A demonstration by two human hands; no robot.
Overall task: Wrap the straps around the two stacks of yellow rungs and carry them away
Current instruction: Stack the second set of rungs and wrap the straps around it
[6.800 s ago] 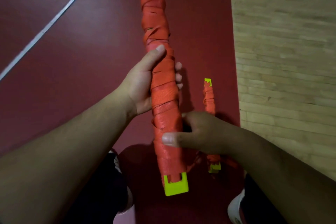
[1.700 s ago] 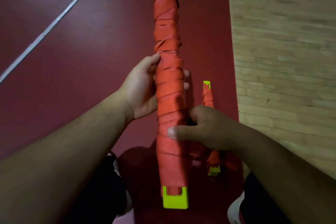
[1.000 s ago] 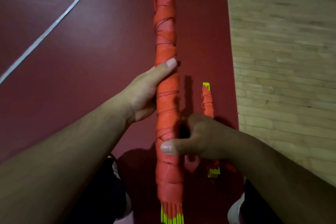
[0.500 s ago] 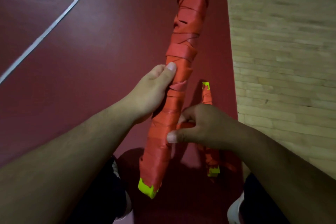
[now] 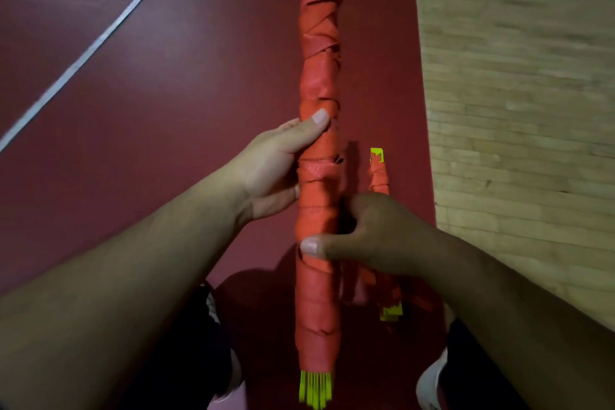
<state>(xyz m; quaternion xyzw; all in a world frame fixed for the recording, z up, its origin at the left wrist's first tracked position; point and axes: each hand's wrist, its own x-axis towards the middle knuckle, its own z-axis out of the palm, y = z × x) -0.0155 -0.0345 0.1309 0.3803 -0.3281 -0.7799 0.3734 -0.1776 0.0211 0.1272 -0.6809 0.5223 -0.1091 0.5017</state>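
Observation:
I hold a long stack of yellow rungs [image 5: 315, 391] in front of me, wound almost end to end in orange strap [image 5: 319, 70]; only the thin yellow rung edges show at its near end. My left hand [image 5: 273, 166] grips the bundle from the left, thumb on top. My right hand [image 5: 372, 233] grips it lower down from the right, thumb across the strap. A second strap-wrapped stack [image 5: 377, 173] lies on the floor just right of the bundle, partly hidden by my right hand, with yellow showing at both ends.
The floor under me is dark red with white lines [image 5: 83, 56] at the left. Light wooden flooring [image 5: 515, 93] begins right of the bundles. My shoes [image 5: 429, 383] and dark shorts show at the bottom edge.
The bundle, tilted to the right half a second ago, now points straight ahead and is rolled so the rung edges face me. Both hands have kept hold.

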